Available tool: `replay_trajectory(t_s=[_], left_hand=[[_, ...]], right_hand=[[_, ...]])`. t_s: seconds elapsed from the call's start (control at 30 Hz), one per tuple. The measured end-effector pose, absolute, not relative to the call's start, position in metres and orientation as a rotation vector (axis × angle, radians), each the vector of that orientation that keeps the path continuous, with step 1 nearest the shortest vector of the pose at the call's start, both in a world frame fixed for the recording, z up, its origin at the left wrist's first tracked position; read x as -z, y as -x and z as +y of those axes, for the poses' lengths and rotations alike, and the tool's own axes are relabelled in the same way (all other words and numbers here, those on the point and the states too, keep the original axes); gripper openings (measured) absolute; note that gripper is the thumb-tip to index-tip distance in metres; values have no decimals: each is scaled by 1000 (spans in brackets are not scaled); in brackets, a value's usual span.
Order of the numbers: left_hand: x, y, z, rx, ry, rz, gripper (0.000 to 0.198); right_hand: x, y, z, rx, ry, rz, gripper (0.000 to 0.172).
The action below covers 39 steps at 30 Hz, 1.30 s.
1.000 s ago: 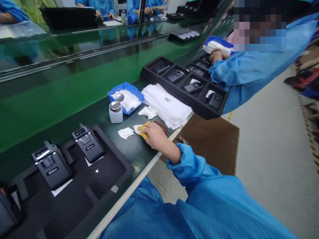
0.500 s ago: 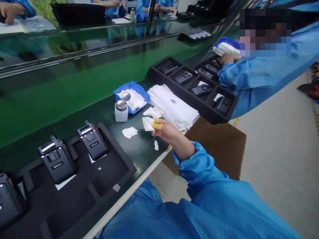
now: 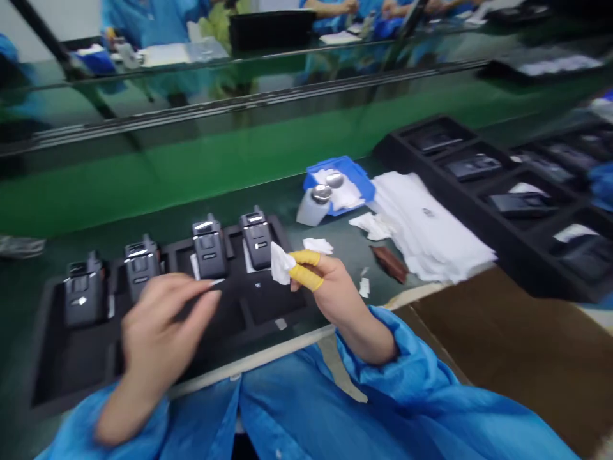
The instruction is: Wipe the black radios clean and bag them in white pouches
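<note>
My right hand, with yellow finger cots on two fingers, pinches a folded white wipe near the rightmost walkie-talkie. My left hand, slightly blurred, hovers over the black foam tray; its thumb and fingers are a little apart and nothing shows between them. Several black walkie-talkies stand in the tray's back compartments, among them one just beyond my left fingertips, with white paper under it. The left hand partly covers another walkie-talkie.
Behind my right hand are a pump bottle, a blue bin of wipes, and a stack of white cloths. A brown scrap lies nearby. Another foam tray holds devices at right. A cardboard box is below the table edge.
The view has swung left, showing more of the tray with walkie-talkies. My left hand has come into view. My right hand, still pinching the wipe, is now beside the tray.
</note>
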State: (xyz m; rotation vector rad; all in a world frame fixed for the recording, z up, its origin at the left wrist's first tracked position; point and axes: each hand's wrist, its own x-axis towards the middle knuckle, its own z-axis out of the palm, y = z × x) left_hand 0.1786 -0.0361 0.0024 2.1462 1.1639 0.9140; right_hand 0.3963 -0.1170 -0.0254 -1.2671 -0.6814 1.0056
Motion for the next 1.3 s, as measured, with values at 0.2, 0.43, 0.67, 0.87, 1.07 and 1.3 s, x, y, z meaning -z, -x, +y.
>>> replay_trajectory(t_s=[0.2, 0.43, 0.67, 0.87, 1.07, 1.3], left_hand=[[11, -213, -49, -884, -1969, 912, 10], [22, -192, -45, -784, -1363, 908, 11], [22, -185, -42, -707, -769, 793, 20], [22, -184, -46, -713, -659, 764, 21], [17, -183, -52, -670, -703, 854, 28], [17, -179, -57, -600, -897, 993, 36]], right_hand=[[32, -348, -106, -1061, 1237, -793, 17], [37, -346, -107, -1355, 1135, -423, 21], [33, -345, -108, -1475, 1082, -289, 28], [44, -346, -114, -1291, 1203, -541, 33], [40, -337, -130, -406, 1411, -1313, 27], [32, -325, -122, -965, 1379, -1195, 8]])
